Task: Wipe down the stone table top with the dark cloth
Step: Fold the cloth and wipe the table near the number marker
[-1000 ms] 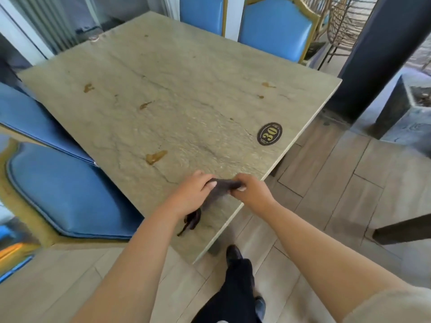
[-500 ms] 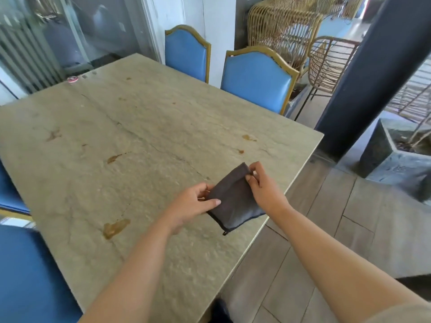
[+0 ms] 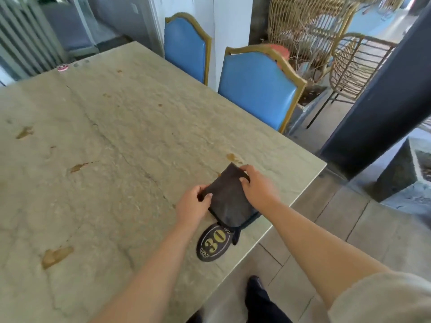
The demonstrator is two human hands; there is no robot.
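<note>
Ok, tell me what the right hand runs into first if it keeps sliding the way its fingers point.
The right hand points up-left across the dark cloth. Just past the cloth's far corner sits a brown stain on the stone table top, probably first; beyond that, bare stone.

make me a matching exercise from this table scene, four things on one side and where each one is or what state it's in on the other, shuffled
Things:
1. dark cloth
2. number plaque
3. nearer blue chair
4. largest brown stain

Places or states:
A. pushed in at the table's far side
B. gripped by the left hand and right hand
C. on the stone table top, near its left edge in view
D. flat on the stone, partly under the cloth's hanging corner

Pairs: 1-B, 2-D, 3-A, 4-C
</note>
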